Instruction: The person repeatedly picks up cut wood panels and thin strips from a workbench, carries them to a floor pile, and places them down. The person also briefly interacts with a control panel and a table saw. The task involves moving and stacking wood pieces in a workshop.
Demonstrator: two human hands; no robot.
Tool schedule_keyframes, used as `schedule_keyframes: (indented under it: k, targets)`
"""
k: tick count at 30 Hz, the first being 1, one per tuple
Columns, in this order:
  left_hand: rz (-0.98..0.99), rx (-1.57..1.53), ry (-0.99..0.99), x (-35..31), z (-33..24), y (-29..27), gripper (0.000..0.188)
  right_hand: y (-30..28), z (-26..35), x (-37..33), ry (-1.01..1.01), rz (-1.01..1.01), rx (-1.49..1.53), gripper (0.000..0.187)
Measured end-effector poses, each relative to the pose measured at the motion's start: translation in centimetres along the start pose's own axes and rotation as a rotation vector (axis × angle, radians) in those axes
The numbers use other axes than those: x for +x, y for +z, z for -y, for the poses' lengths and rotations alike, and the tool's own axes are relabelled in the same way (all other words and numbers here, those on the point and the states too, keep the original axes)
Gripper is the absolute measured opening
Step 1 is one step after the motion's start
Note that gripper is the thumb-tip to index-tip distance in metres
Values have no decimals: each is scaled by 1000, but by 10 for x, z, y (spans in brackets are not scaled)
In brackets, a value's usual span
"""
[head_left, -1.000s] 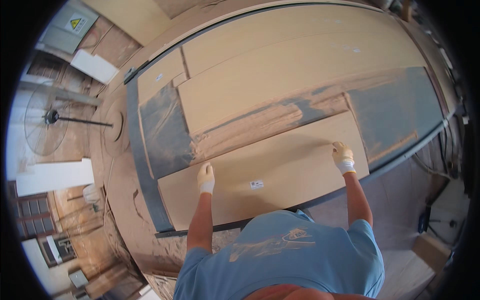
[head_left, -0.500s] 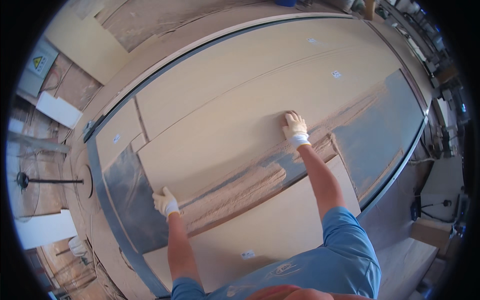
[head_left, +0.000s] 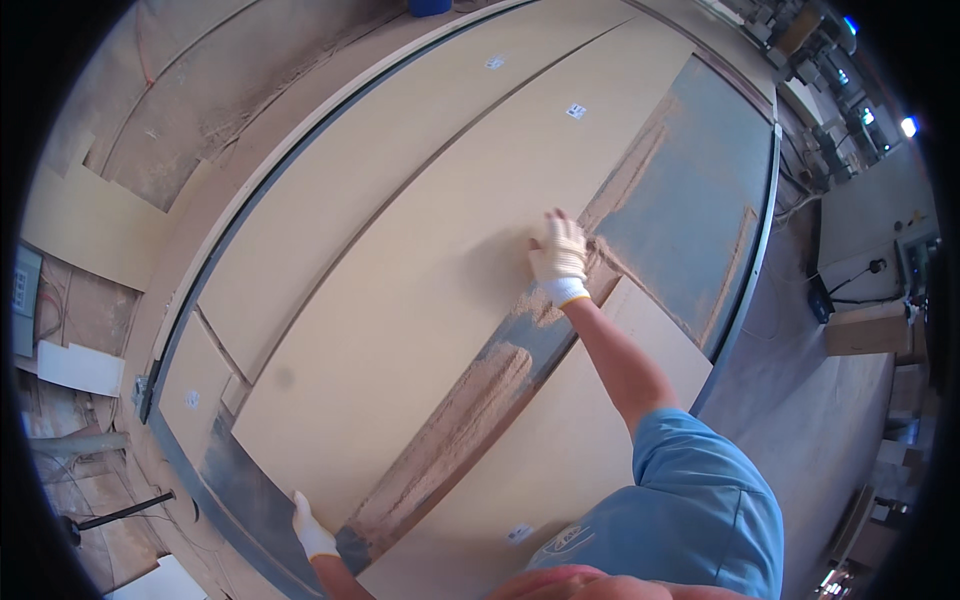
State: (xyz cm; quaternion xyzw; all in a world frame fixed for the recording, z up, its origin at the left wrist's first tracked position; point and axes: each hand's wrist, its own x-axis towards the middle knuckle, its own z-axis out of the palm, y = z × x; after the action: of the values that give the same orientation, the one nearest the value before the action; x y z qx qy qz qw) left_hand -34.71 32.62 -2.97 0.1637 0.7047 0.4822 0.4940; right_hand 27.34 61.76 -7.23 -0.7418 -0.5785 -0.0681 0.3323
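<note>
A long cream board point(head_left: 420, 280) lies flat across a large blue-grey table point(head_left: 680, 190) dusted with sawdust. My left hand point(head_left: 314, 528), in a white knit glove, grips the board at its near left corner; some of its fingers are hidden. Farther right, my gloved right hand point(head_left: 560, 255) rests on the board close to its near edge, fingers apart. A second cream board point(head_left: 330, 200) lies beyond, separated by a dark gap. Nearest my body is another cream board point(head_left: 500, 500), partly covered by my shirt and arm.
Ridges of brown sawdust point(head_left: 465, 415) lie between the near boards. A small cream panel point(head_left: 190, 390) sits at the table's left end. A metal rail point(head_left: 765, 240) edges the right side. Past it are a brown box point(head_left: 868, 330) and equipment. A blue container point(head_left: 430, 6) stands at the far side.
The long board has moved away from the board beyond it, widening the gap between them. My left hand stays at its corner. The whole view has also turned.
</note>
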Motion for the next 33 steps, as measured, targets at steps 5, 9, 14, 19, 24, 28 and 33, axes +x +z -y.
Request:
schedule_keyframes:
  k: [5, 9, 14, 19, 24, 28, 33]
  targets:
    - [-37, 114, -14, -108, -5, -3, 65, -66, -26, -25, 1268, 41, 1288, 50]
    - [-130, 210, -122, -202, 30, 42, 65, -84, -32, -63, 1227, 260, 1759, 33]
    - [-237, 27, -59, -348, 101, 97, 58, -151, -114, -102, 1376, 371, 1604, 25]
    - [-339, -112, -117, -385, 134, 77, 58, -176, -100, -163, 1429, 447, 1638, 22]
    - [-493, -334, -88, -442, 179, 1, 59, -226, -65, -306, 1479, 652, 1661, 30]
    - [-670, -588, -78, -503, 243, -55, 59, -252, -75, -398, 1528, 910, 1708, 40]
    - [-876, -1001, -77, -579, 325, -88, 59, -279, -65, -488, 1659, 1373, 1544, 36]
